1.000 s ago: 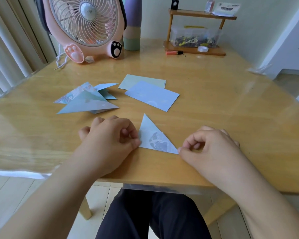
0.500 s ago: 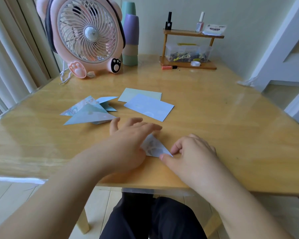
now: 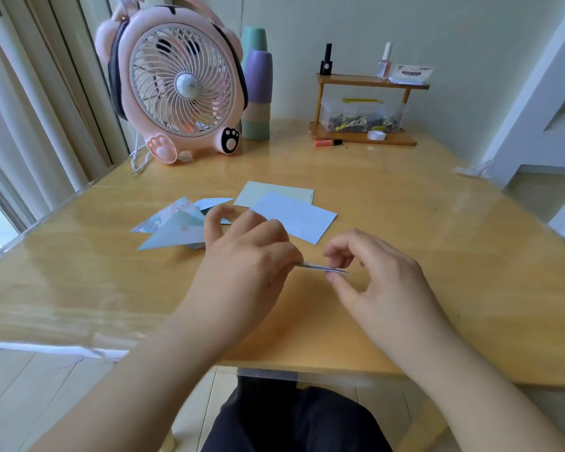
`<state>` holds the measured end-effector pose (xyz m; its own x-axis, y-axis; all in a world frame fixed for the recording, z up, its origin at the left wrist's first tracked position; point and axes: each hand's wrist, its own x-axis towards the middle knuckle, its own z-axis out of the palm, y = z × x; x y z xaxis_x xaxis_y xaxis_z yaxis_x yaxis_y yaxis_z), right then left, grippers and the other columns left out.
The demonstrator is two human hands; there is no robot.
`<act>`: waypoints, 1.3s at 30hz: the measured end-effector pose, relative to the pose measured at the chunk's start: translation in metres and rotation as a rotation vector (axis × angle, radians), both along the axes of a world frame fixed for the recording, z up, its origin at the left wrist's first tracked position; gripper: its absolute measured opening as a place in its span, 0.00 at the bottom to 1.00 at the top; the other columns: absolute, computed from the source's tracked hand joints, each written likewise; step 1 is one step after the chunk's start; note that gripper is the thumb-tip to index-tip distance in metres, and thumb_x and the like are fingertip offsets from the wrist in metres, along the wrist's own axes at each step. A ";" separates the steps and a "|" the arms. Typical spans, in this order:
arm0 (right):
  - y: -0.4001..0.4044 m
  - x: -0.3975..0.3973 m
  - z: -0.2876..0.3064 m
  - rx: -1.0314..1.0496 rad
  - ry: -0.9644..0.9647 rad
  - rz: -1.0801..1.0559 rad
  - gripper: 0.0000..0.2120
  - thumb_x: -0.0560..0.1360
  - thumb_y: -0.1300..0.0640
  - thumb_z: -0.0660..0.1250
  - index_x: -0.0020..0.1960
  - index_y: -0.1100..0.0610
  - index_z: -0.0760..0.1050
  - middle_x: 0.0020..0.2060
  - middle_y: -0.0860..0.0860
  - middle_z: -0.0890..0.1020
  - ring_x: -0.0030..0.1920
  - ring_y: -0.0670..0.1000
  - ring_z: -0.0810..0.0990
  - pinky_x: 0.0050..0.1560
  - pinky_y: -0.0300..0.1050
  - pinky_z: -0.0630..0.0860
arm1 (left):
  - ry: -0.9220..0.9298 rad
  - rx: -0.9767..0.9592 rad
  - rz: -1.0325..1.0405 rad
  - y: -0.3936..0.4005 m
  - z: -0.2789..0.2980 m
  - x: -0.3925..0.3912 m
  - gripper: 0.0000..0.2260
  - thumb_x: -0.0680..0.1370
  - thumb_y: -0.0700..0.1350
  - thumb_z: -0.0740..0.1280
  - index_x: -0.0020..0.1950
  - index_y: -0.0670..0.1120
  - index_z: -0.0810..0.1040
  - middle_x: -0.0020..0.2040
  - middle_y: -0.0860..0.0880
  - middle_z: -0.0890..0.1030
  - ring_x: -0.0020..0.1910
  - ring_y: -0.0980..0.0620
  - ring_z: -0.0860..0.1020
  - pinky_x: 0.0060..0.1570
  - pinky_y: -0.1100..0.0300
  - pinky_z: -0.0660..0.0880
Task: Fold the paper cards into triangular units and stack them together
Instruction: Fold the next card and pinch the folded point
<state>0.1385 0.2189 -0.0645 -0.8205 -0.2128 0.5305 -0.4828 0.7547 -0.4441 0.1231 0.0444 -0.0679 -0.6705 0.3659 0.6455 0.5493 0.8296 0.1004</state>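
A: We see the thin folded paper unit [image 3: 323, 268] edge-on above the glossy wooden table [image 3: 437, 256], pinched by left hand [image 3: 242, 262] and right hand [image 3: 382, 272].

B: We note flat triangular units [image 3: 173, 228] far left, beside two rectangular cards [image 3: 294, 216].

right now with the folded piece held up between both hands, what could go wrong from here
The folded card is seen edge-on, pinched only at its ends by the left hand and right hand; a light pinch could let it slip or spring open. The left hand hangs close above the pile of folded triangles, so a sweep toward it might scatter them. The pink fan faces the loose flat cards; if it runs, they may shift.
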 end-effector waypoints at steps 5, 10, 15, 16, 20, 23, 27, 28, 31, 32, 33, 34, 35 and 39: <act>0.016 0.003 -0.021 0.195 -0.098 0.037 0.14 0.63 0.64 0.60 0.40 0.51 0.80 0.38 0.42 0.78 0.44 0.48 0.72 0.49 0.41 0.70 | -0.142 -0.076 -0.037 0.006 -0.030 0.022 0.17 0.67 0.39 0.55 0.38 0.52 0.83 0.36 0.56 0.78 0.39 0.50 0.77 0.57 0.41 0.65; 0.010 0.010 -0.019 0.122 -0.239 0.039 0.05 0.68 0.54 0.63 0.38 0.48 0.78 0.35 0.40 0.77 0.44 0.43 0.71 0.52 0.37 0.65 | -0.477 0.224 0.050 0.003 -0.027 0.033 0.13 0.70 0.53 0.55 0.41 0.56 0.80 0.43 0.62 0.78 0.48 0.61 0.72 0.64 0.52 0.55; -0.014 0.002 -0.024 0.033 -0.249 -0.047 0.13 0.68 0.54 0.70 0.29 0.47 0.70 0.26 0.44 0.72 0.37 0.44 0.70 0.42 0.40 0.66 | -0.461 0.277 0.259 0.017 -0.027 0.034 0.05 0.74 0.52 0.64 0.38 0.57 0.75 0.41 0.58 0.73 0.50 0.59 0.66 0.54 0.58 0.53; -0.017 0.002 -0.025 0.029 -0.249 -0.050 0.13 0.68 0.55 0.70 0.29 0.47 0.69 0.26 0.44 0.71 0.36 0.44 0.70 0.44 0.41 0.68 | -0.460 0.286 0.313 0.018 -0.028 0.035 0.04 0.73 0.53 0.65 0.38 0.57 0.75 0.41 0.58 0.74 0.50 0.59 0.65 0.55 0.57 0.53; -0.017 0.001 -0.025 0.057 -0.285 -0.043 0.14 0.70 0.53 0.69 0.30 0.45 0.67 0.30 0.44 0.72 0.42 0.45 0.70 0.52 0.42 0.65 | -0.441 0.302 0.428 0.018 -0.032 0.040 0.06 0.75 0.55 0.64 0.39 0.57 0.75 0.40 0.59 0.74 0.50 0.57 0.62 0.53 0.55 0.51; -0.012 0.002 -0.022 0.070 -0.300 -0.061 0.15 0.71 0.54 0.68 0.29 0.45 0.67 0.32 0.45 0.73 0.43 0.45 0.70 0.55 0.42 0.64 | -0.441 0.331 0.455 0.009 -0.032 0.045 0.06 0.76 0.53 0.64 0.39 0.56 0.75 0.40 0.60 0.75 0.50 0.58 0.60 0.52 0.56 0.50; 0.007 0.000 -0.019 0.057 -0.297 -0.133 0.16 0.69 0.56 0.70 0.27 0.46 0.68 0.30 0.45 0.72 0.40 0.43 0.69 0.53 0.44 0.66 | -0.427 0.347 0.477 -0.008 -0.029 0.047 0.07 0.76 0.52 0.64 0.39 0.55 0.76 0.40 0.60 0.75 0.51 0.57 0.61 0.51 0.57 0.49; 0.013 0.001 -0.018 0.065 -0.299 -0.146 0.16 0.69 0.56 0.70 0.27 0.46 0.68 0.30 0.45 0.72 0.40 0.42 0.69 0.52 0.44 0.66 | -0.436 0.343 0.477 -0.011 -0.028 0.048 0.07 0.76 0.52 0.65 0.38 0.55 0.76 0.40 0.60 0.75 0.51 0.57 0.61 0.51 0.58 0.49; 0.023 0.003 -0.014 0.086 -0.321 -0.159 0.15 0.70 0.54 0.70 0.29 0.45 0.69 0.31 0.46 0.73 0.42 0.41 0.69 0.50 0.41 0.61 | -0.455 0.353 0.480 -0.019 -0.027 0.050 0.07 0.75 0.52 0.66 0.37 0.57 0.75 0.41 0.60 0.75 0.51 0.57 0.61 0.49 0.59 0.49; 0.024 0.003 -0.013 0.104 -0.326 -0.156 0.14 0.71 0.54 0.69 0.30 0.46 0.69 0.32 0.45 0.73 0.43 0.42 0.69 0.49 0.41 0.59 | -0.463 0.357 0.484 -0.020 -0.026 0.050 0.07 0.75 0.52 0.66 0.37 0.57 0.75 0.41 0.60 0.75 0.51 0.57 0.61 0.50 0.58 0.50; 0.024 0.002 -0.013 0.123 -0.326 -0.151 0.13 0.71 0.54 0.69 0.31 0.46 0.69 0.33 0.45 0.73 0.43 0.43 0.69 0.49 0.40 0.59 | -0.466 0.359 0.488 -0.021 -0.026 0.050 0.06 0.75 0.52 0.66 0.37 0.57 0.75 0.41 0.59 0.75 0.51 0.57 0.61 0.51 0.58 0.50; 0.023 0.002 -0.014 0.129 -0.320 -0.140 0.11 0.72 0.54 0.68 0.34 0.46 0.70 0.34 0.44 0.73 0.43 0.43 0.69 0.50 0.41 0.60 | -0.468 0.357 0.494 -0.021 -0.026 0.050 0.06 0.75 0.52 0.66 0.38 0.57 0.75 0.41 0.59 0.75 0.51 0.57 0.60 0.52 0.58 0.51; 0.020 0.001 -0.013 0.116 -0.320 -0.130 0.08 0.73 0.54 0.68 0.36 0.46 0.72 0.36 0.44 0.73 0.44 0.44 0.70 0.52 0.42 0.62 | -0.466 0.352 0.499 -0.020 -0.026 0.050 0.06 0.76 0.52 0.66 0.39 0.57 0.74 0.42 0.60 0.74 0.51 0.57 0.60 0.52 0.58 0.51; 0.004 0.002 -0.012 0.113 -0.422 -0.104 0.09 0.71 0.43 0.67 0.44 0.48 0.73 0.42 0.42 0.72 0.47 0.43 0.69 0.52 0.40 0.67 | -0.464 0.310 0.490 -0.016 -0.029 0.051 0.02 0.77 0.52 0.63 0.45 0.58 0.72 0.44 0.62 0.72 0.51 0.57 0.59 0.55 0.57 0.51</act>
<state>0.1405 0.2232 -0.0765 -0.9802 -0.1553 0.1231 -0.1964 0.8447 -0.4979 0.1746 0.0280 -0.0967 -0.9389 -0.1982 0.2815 -0.0321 0.8646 0.5015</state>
